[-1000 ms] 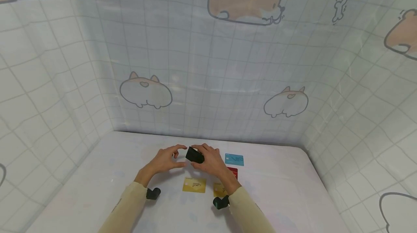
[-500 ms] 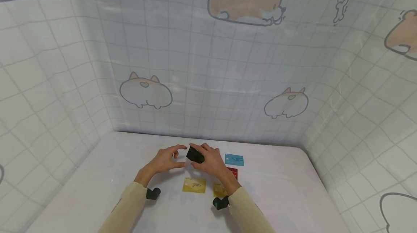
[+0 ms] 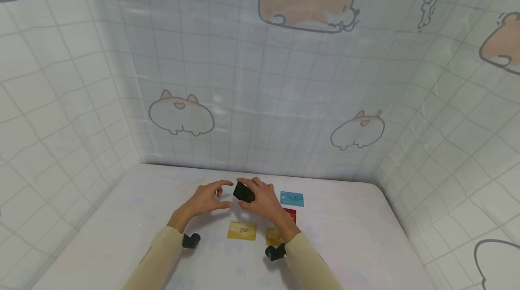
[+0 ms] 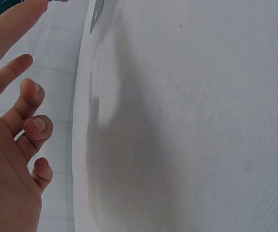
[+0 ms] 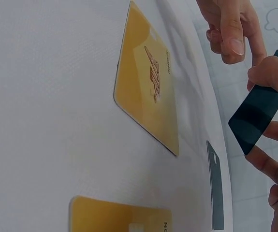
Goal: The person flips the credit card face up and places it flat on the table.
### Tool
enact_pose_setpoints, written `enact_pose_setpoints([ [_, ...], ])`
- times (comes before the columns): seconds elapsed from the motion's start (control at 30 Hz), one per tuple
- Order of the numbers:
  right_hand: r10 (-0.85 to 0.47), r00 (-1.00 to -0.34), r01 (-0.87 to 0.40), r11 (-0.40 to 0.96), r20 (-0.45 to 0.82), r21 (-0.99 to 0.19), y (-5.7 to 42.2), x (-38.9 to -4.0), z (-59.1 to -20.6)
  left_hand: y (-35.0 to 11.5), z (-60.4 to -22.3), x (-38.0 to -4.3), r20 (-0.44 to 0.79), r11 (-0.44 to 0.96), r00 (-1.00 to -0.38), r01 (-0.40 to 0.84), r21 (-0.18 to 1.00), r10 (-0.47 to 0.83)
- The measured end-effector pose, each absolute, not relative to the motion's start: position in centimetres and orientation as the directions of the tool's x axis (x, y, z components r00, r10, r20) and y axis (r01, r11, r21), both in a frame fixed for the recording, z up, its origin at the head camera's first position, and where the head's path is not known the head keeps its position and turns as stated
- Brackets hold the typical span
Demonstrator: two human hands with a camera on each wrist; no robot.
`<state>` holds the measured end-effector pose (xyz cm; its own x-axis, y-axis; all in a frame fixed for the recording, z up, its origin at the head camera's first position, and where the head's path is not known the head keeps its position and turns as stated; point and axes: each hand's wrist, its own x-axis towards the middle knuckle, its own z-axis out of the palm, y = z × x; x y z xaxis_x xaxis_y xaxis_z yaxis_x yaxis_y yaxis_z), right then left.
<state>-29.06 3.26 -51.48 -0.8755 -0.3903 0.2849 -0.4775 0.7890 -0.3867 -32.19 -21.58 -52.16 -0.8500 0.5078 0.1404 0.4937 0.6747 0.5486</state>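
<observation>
My right hand [image 3: 262, 199] pinches a dark card [image 3: 243, 192] above the table, the card tilted, its face near black-green in the right wrist view. My left hand [image 3: 208, 197] is just left of it, thumb and index finger spread apart. In the right wrist view the left index finger reaches close to the card by the right thumb; whether it touches, I cannot tell. Below the hands lie a yellow card [image 3: 242, 230] and a second yellow card [image 3: 274, 236], partly hidden by the right wrist. A red card [image 3: 290, 214] shows partly behind that wrist.
A blue card [image 3: 292, 198] lies right of the right hand. In the right wrist view a dark grey card [image 5: 215, 188] lies on the white table [image 3: 357, 236] farther off. Cloth walls with dog drawings surround the table. Each wrist wears a small black camera.
The dark card has shifted and turned very slightly to the right in my right hand, and the right index finger has moved a little along its top. My left hand has stayed put.
</observation>
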Motion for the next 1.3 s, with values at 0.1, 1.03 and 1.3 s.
enact_pose_setpoints([
  [0.1, -0.389, -0.874, -0.48, 0.787, 0.292, -0.388, 3.3, -29.2, -51.6, -21.5, -52.2, -32.3, 0.159, 0.666, -0.845, 0.506, 0.548, 0.51],
  [1.03, -0.325, -0.868, -0.473, 0.77, 0.375, -0.428, 3.0, -28.5, -51.6, -21.3, -51.9, -31.8, 0.147, 0.653, -0.831, 0.518, 0.553, 0.536],
  [1.3, -0.307, -0.883, -0.447, 0.779, 0.354, -0.439, 2.9, -28.4, -51.6, -21.3, -52.1, -31.9, 0.148, 0.653, -0.831, 0.52, 0.551, 0.536],
])
